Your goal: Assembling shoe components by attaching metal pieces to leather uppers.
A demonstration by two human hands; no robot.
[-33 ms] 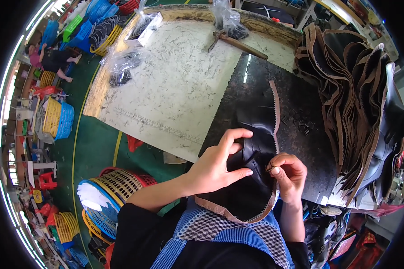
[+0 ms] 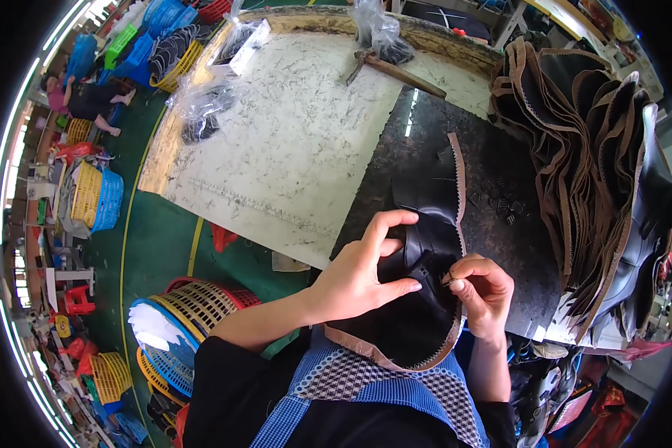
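A black leather boot upper (image 2: 440, 201), edged with a brown zigzag-stitched border, lies over the near part of a dark board and reaches my apron. My left hand (image 2: 362, 272) grips it, with index finger and thumb on either side of a black strap (image 2: 420, 250); the other fingers are partly hidden. On its right, my right hand (image 2: 481, 291) is closed in a pinch on a small dark piece, too small to tell its kind. Several small dark metal buckles (image 2: 506, 203) are scattered on the board to the right.
The dark board (image 2: 396, 142) rests on a pale worn table (image 2: 299, 112). A hammer (image 2: 396, 72) lies beyond it. A tall pile of brown-edged leather uppers (image 2: 575, 149) stands right. Plastic bags (image 2: 205, 104) sit along the rim. Stacked baskets (image 2: 201, 310) stand left; a person sits far left.
My right hand has shifted very slightly to the right, still pinching the small piece. My left hand and the leather upper are almost unmoved.
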